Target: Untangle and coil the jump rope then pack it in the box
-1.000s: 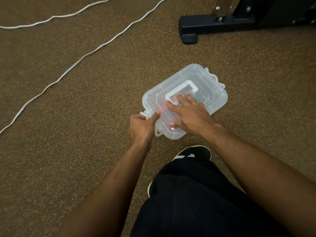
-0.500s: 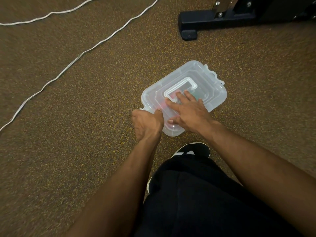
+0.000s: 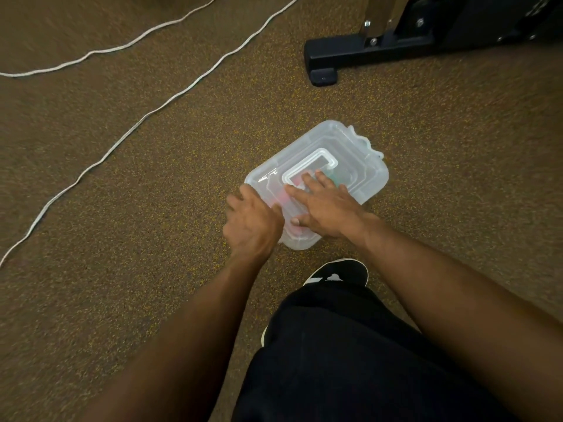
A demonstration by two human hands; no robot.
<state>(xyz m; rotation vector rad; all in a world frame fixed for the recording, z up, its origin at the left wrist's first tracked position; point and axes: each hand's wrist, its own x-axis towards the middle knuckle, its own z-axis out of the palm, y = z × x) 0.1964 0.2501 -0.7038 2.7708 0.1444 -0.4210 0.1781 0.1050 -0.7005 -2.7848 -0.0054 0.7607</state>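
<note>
My left grip point(image 3: 253, 223), fingers hidden, has slid over the plastic box's point(image 3: 374, 184) near end; my right grip point(image 3: 326, 205), flat-fingered, pins the lid point(image 3: 304, 159): nearly packed.

Dim, warm light casts soft shadows, with faint glare on the box point(image 3: 344, 147) (frame edges bowed, slightly blurred).

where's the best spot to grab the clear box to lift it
Probably the white handle set in the lid of the box, taken from above. It lies flat at the lid's middle, so a lift there should hang level. The right hand rests flat over its near part; the left hand grips the near-left end.
</note>
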